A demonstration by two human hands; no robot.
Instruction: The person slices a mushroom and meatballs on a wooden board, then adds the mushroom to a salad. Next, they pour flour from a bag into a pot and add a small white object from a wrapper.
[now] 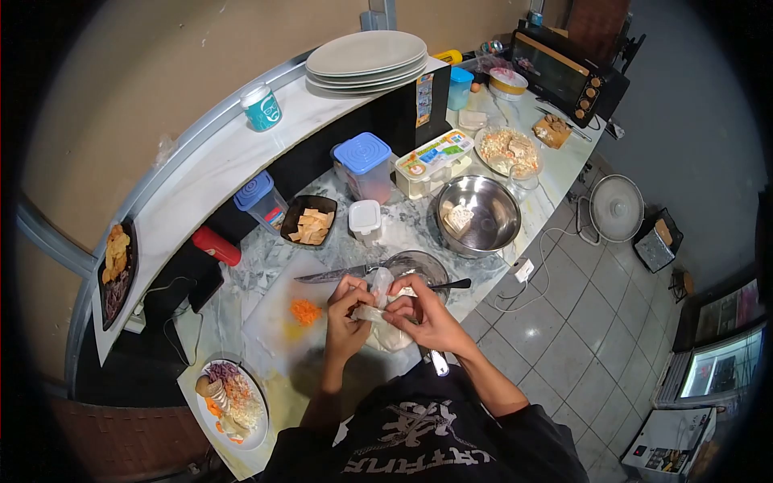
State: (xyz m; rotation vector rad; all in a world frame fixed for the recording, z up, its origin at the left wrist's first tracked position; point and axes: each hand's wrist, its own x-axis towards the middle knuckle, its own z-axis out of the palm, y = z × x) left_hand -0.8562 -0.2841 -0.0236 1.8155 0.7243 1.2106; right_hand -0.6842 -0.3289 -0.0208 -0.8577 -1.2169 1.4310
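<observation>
Both my hands hold a translucent plastic bag (388,336) with pale contents over the front of the counter. My left hand (349,315) pinches the bag's gathered top from the left. From the right, my right hand (424,312) has its fingers closed on the same top. Just beyond my hands are a glass bowl (419,262), a knife (330,274) and a dark-handled utensil (451,284). Grated orange food (305,311) lies on the white cutting board (274,310) to the left.
A steel bowl (493,211) holds a pale piece. Nearby are a black dish of cut pieces (310,225), a white-lidded container (365,219), an egg carton (435,163) and a blue-lidded container (364,161). An oval plate of food (233,402) is at lower left.
</observation>
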